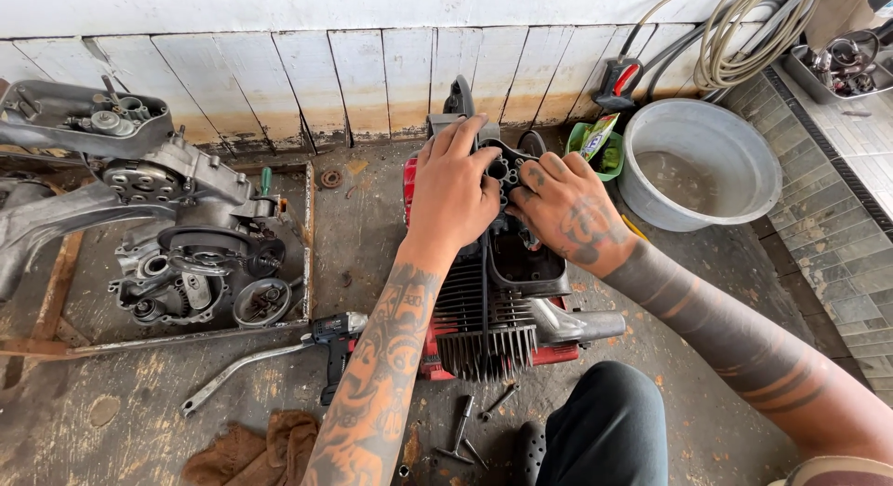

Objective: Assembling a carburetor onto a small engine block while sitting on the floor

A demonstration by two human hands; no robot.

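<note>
A small red and black engine (493, 309) with cooling fins lies on the concrete floor in front of me. My left hand (453, 193) rests on its upper part, fingers spread over a black perforated plate (499, 165). My right hand (566, 207) grips the same plate from the right side. A silver exhaust pipe (581, 326) sticks out of the engine on the right. Several loose bolts (479, 421) lie on the floor below the fins.
A dismantled grey engine case (186, 253) sits on a metal frame at left. A cordless driver (333, 342), a bent metal rod (228, 372) and a brown rag (256, 449) lie nearby. A grey basin (698, 165) with water, hoses (744, 35) and a tiled ledge (828, 226) stand right.
</note>
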